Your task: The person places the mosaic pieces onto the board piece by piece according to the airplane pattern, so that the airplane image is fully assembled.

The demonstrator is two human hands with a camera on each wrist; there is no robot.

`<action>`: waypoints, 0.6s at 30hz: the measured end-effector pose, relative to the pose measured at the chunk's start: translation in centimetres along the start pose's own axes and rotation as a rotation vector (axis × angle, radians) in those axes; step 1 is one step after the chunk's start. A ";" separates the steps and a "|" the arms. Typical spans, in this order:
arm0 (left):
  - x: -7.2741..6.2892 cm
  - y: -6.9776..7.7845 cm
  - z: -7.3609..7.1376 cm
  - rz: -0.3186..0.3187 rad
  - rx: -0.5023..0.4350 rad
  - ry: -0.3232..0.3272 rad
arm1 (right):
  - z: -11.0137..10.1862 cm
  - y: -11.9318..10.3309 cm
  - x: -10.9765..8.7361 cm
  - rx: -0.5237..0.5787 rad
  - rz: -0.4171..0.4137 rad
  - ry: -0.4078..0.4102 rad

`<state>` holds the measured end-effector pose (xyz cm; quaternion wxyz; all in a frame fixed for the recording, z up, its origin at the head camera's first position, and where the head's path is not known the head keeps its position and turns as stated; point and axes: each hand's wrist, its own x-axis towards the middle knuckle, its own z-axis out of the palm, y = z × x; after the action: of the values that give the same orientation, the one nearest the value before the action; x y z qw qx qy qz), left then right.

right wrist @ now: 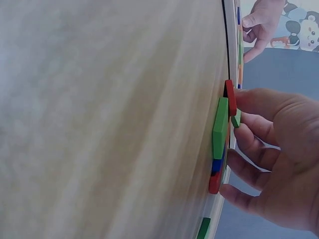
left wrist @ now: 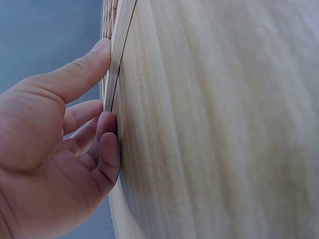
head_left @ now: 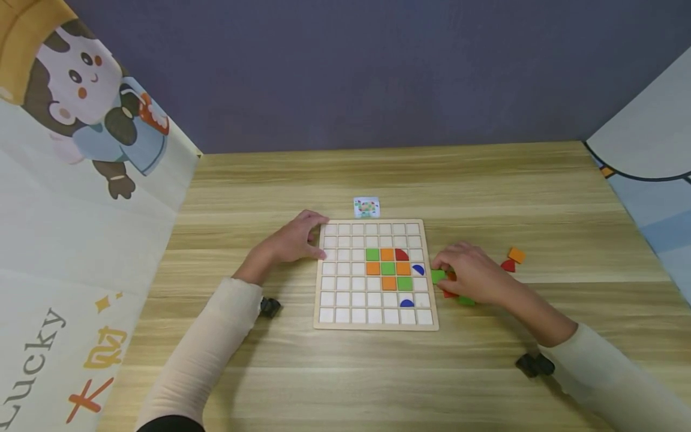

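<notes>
A pale wooden grid board (head_left: 336, 329) lies on the table, with green, orange and red tiles and two blue half-round pieces (head_left: 407, 303) in its cells. At the board's left edge rests my left hand (head_left: 294, 240), thumb and forefinger spread along the rim. In the left wrist view the thumb touches that rim and the other fingers bend loosely beside it. To the right of the board, my right hand (head_left: 472, 270) pinches a green tile (right wrist: 236, 118) between thumb and forefinger. Beneath that hand lies a small pile, including a red piece (right wrist: 215, 182) and another green tile (right wrist: 219, 130), partly hidden.
A small printed card (head_left: 366, 207) lies just beyond the board. Farther right are an orange tile (head_left: 516, 255) and a red piece (head_left: 508, 265). Dark wall behind; printed panels stand at both sides of the wooden table (head_left: 335, 378).
</notes>
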<state>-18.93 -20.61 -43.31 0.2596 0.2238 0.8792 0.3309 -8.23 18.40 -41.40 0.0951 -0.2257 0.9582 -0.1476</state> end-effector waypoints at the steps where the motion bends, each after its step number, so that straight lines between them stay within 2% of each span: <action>1: 0.0 0.0 0.0 0.001 0.000 0.001 | 0.0 0.0 0.0 0.001 0.000 0.001; 9: 0.1 0.0 0.0 0.008 0.008 0.004 | -0.1 0.3 -0.1 0.014 0.007 0.025; 18: -0.1 0.1 -0.1 0.002 0.016 0.005 | -1.4 0.4 -0.3 0.026 0.024 0.044</action>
<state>-18.85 -20.60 -43.16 0.2552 0.2259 0.8823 0.3246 -8.46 19.20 -40.19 0.0788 -0.2096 0.9608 -0.1637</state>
